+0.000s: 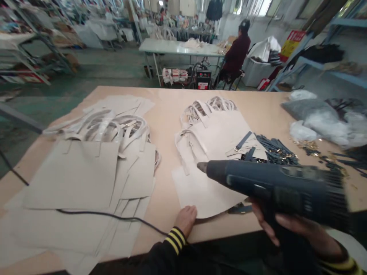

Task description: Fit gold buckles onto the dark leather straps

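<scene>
My right hand (298,229) is wrapped round the handle of a dark blue heat gun (266,187), held level with its metal nozzle pointing left over the pale bag pieces. At the table's front edge, my left hand (186,217) grips the near corner of a cream bag panel (200,191), its fingers on top and the thumb hidden. Behind that panel, more cream bags with looped handles (223,130) lie overlapping. Dark blue straps with buckles (276,149) are heaped to their right, partly behind the heat gun.
On the left lies a stack of cream bags (74,172), crossed by a black cable (114,216). Plastic bags (323,118) and small metal fittings (309,147) sit at the right. A person (237,53) sits by a far table (163,46).
</scene>
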Tool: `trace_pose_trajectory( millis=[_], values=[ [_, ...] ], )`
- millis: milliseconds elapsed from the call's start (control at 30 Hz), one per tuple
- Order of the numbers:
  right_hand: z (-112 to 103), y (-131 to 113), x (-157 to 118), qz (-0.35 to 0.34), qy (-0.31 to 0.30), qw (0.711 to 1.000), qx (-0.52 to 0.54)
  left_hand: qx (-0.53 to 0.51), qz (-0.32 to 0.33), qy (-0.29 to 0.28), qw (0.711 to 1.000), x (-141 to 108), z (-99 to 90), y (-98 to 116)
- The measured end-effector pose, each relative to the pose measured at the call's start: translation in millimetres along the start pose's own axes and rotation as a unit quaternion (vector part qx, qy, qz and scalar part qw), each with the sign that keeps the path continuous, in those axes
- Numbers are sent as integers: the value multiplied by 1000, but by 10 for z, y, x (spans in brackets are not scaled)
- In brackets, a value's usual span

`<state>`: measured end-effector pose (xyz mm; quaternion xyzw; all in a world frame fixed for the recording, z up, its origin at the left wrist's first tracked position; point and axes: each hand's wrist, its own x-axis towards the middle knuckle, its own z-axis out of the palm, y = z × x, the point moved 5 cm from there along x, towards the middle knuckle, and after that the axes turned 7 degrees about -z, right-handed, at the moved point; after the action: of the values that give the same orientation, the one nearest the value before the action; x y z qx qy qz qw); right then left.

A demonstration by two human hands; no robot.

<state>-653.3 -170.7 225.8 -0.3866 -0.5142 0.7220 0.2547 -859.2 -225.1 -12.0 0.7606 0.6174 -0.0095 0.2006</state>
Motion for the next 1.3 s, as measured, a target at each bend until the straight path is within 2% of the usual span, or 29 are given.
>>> trace_pose_trajectory(
  millis=[100,200,367,500,667,800,900,1067,1200,1300],
  values=[
    [222,116,294,50,-68,996,39,-39,-22,27,999,-293,164,29],
    [523,192,706,65,-121,990,42,-68,-38,56,995,-420,263,37],
    [1021,285,1361,66,-154,986,12,-110,-47,104,987,-504,326,41],
    [1172,363,1610,63,-135,988,-43,-145,-42,138,979,-566,318,40],
    [1017,293,1547,78,-128,987,-55,-184,-67,187,963,-657,328,-51],
    [791,197,1476,72,-77,992,-70,-198,-160,228,940,-675,323,-320],
    [711,176,1435,74,-66,993,-63,-202,-231,237,922,-632,293,-524],
    [492,76,1328,45,-12,997,-60,-205,-292,217,909,-538,195,-642],
    [160,-67,1244,26,45,995,-84,-210,-320,178,907,-539,121,-581],
    [-56,-129,1163,21,67,992,-103,-215,-335,126,908,-612,129,-495]
  ],
)
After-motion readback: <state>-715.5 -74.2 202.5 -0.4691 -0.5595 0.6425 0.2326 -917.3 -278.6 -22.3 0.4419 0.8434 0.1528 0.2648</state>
